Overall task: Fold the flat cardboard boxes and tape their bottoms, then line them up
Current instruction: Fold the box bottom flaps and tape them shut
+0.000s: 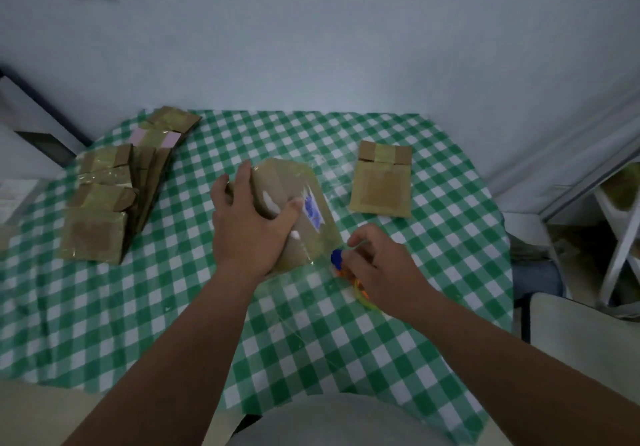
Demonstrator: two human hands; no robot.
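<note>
box in hand: a brown cardboard box (pixel 291 203) sits at the middle of the counter (pixel 398 324), which wears a green-and-white checked cloth; a blue-printed label shows on its upper face.
left hand: the left hand (pixel 249 224) lies on the box with fingers spread over its left edge and thumb out across the face, likely pressing so the box does not slide while tape goes on.
right hand: the right hand (pixel 377 269) curls round a tape dispenser (pixel 341 265), blue at the tip with orange and yellow below, just beside the box's near right corner.
tape: a clear strip (pixel 311 293) seems to run from the box's near edge toward the viewer; its exact ends are hard to tell.
done boxes: a cluster of taped boxes (pixel 104 210) stands at the far left, packed side by side, probably the line-up.
waiting piece: one flat box (pixel 381 186) lies to the right, apart from the rest, within reach for the next turn.
stage: taping this bottom looks under way, with lining up not yet done.
</note>
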